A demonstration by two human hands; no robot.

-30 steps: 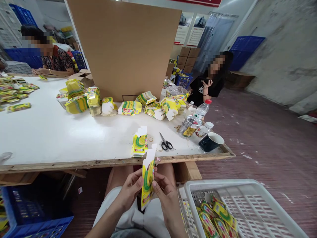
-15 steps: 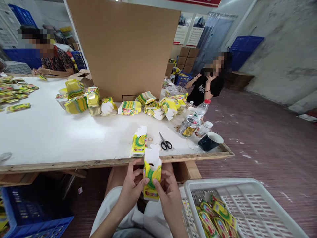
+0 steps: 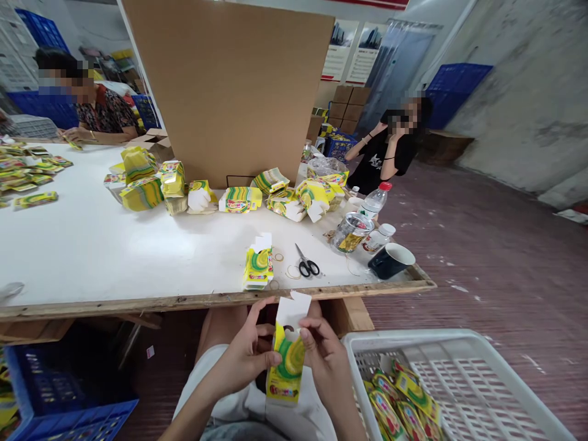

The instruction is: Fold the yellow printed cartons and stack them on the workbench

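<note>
A small yellow and green carton is held upright over my lap, its white top flaps open. My left hand grips it by the left side, thumb on the front panel. My right hand pinches its right edge near the top opening. Just beyond, at the table's front edge, stands a stack of similar flat cartons. Black-handled scissors lie right of that stack, with rubber bands nearby.
Bundles of cartons line a large cardboard panel on the white table. A mug, a jar and bottles stand at its right end. A white crate holding filled cartons is at my right; a blue crate is at lower left. Two people sit beyond.
The carton has come lower and slightly right, tilting a little. My right hand has shifted from the carton's lower front up to its upper right edge.
</note>
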